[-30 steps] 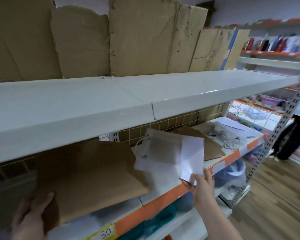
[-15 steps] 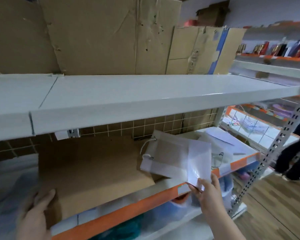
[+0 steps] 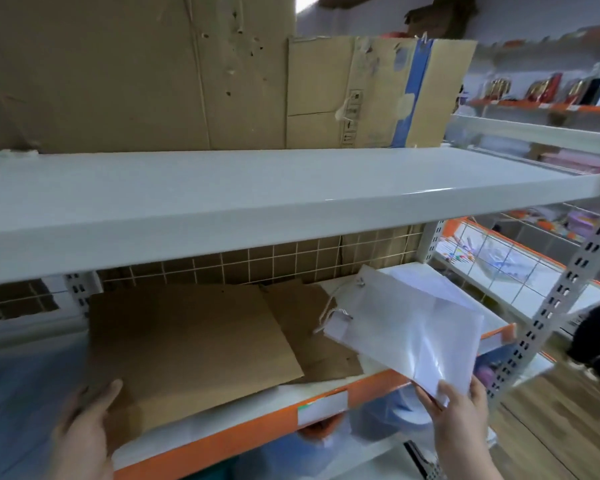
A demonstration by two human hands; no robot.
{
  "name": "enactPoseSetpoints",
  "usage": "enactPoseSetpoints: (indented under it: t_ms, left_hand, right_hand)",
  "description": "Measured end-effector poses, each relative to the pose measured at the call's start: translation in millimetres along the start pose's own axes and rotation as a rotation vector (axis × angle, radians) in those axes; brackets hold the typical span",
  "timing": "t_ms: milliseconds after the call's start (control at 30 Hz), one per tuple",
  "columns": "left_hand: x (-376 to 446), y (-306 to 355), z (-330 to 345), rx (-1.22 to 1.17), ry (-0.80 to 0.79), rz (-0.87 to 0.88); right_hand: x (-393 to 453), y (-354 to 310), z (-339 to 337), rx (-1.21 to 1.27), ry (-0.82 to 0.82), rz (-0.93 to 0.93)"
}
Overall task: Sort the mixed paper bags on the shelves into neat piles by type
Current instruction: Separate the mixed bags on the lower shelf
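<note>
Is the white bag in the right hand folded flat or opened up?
Folded flat: the white bag looks thin like a sheet, pinched at its corner by the right hand.

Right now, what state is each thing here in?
white paper bag: flat, lifted, pinched at one corner by right hand
large brown paper bag: flat on shelf, left hand on its near corner
second brown bag: flat, partly under the large one
</note>
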State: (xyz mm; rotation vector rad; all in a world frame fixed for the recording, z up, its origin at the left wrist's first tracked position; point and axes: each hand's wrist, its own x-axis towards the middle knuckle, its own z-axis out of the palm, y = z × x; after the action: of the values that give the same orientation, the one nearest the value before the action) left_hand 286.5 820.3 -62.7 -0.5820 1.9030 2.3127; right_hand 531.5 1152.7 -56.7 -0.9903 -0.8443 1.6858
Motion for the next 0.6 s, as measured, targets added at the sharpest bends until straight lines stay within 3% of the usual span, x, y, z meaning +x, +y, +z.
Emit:
enactPoseSetpoints:
  t_ms: [233,500,600]
  left_hand:
    - [25,-45,72,-0.022,-0.115,-0.088]
    - [26,-65,111,0.736,-0.175,0.047]
    - [22,-69,126,0.988,-0.081,0.139]
  right_hand:
    - [59,-10,-5,0.011,0.114,-0.021]
    - [100,-11,9,-0.082,0.118,0.039]
    - [118,-10,15,-0.113,0.110,0.061]
